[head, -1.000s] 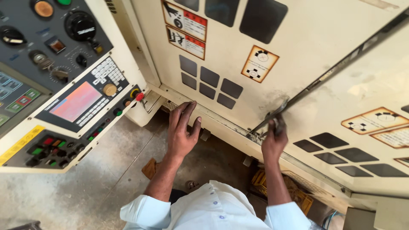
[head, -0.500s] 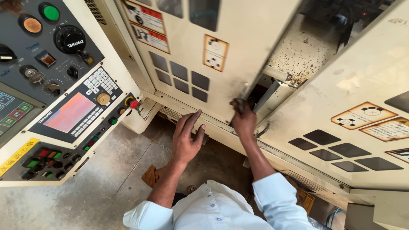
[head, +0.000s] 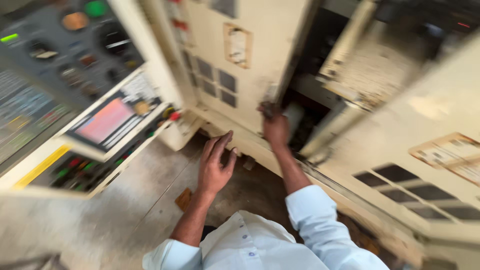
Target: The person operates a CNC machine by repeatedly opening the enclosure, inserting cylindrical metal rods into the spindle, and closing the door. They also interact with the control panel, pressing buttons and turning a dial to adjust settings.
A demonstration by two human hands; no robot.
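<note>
My right hand (head: 275, 126) grips the edge of the cream sliding door (head: 250, 65) of a large machine, at the door's lower right corner. The door stands pulled to the left and a dark, dirty interior (head: 345, 85) shows behind it. My left hand (head: 215, 165) hovers open with fingers spread, just in front of the machine's lower rail (head: 235, 137), holding nothing. The frame is motion-blurred.
A control panel (head: 85, 95) with knobs, coloured buttons and a reddish screen juts out at the left. A second cream door panel (head: 420, 150) with dark window squares and stickers fills the right. Grey concrete floor (head: 125, 210) lies below.
My right hand has slid the door leftward, widening the gap from a slit to a broad opening. My left hand has come off the door and now hovers free.
</note>
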